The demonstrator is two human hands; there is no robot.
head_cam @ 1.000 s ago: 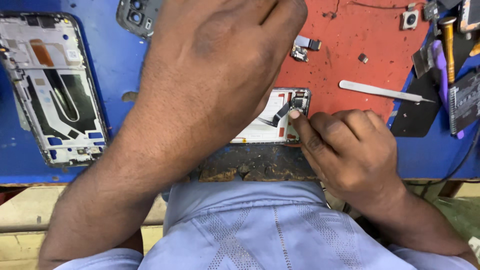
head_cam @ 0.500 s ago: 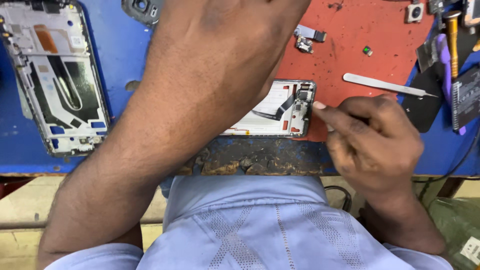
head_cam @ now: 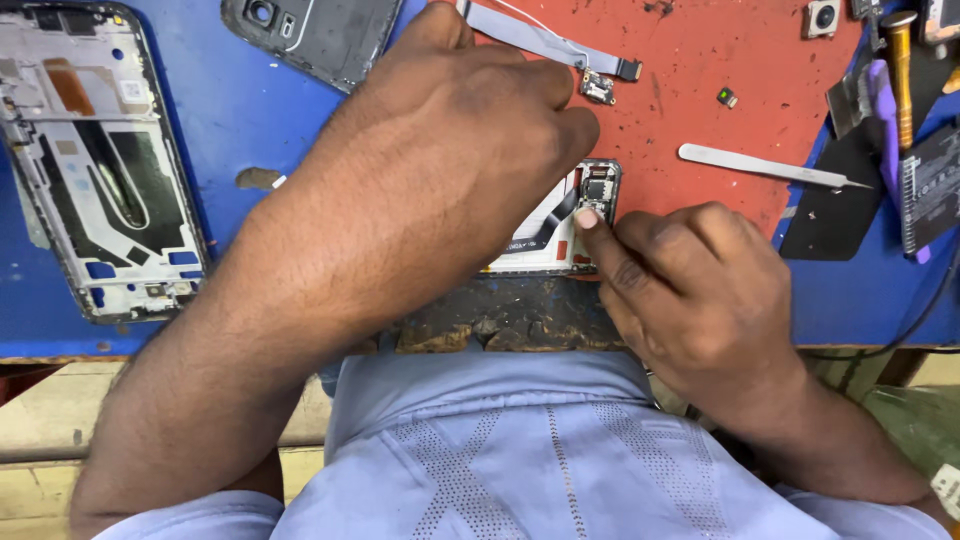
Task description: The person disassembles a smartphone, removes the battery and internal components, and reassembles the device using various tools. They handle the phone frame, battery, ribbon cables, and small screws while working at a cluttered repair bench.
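At the near edge of the tabletop [head_cam: 250, 130], where the blue covering was worn through to a dark, scuffed patch, an opened phone [head_cam: 560, 225] lay flat, straddling the line between the blue surface and a red mat [head_cam: 720, 60]. The left hand [head_cam: 450, 170] lay over most of it, knuckles up, fingers curled down and pressing on the body; whether they gripped its edges could not be told. The right hand [head_cam: 690, 290] came in from the near right, fingers bunched together, with the forefinger's tip [head_cam: 588, 218] set on the phone's exposed lower corner beside a small black connector and a dark flex strip.

Open room was tight around the hands. Just beyond the left knuckles sat a grey ribbon cable [head_cam: 545, 40] ending in a tiny board. To the right, well apart from the right hand, slim metal tweezers [head_cam: 765, 166] rested on the mat, points outward. Far left, a bare phone frame [head_cam: 95, 160], white and black with rounded corners, lay flat. A dark back cover [head_cam: 320, 35] sat at the far edge.
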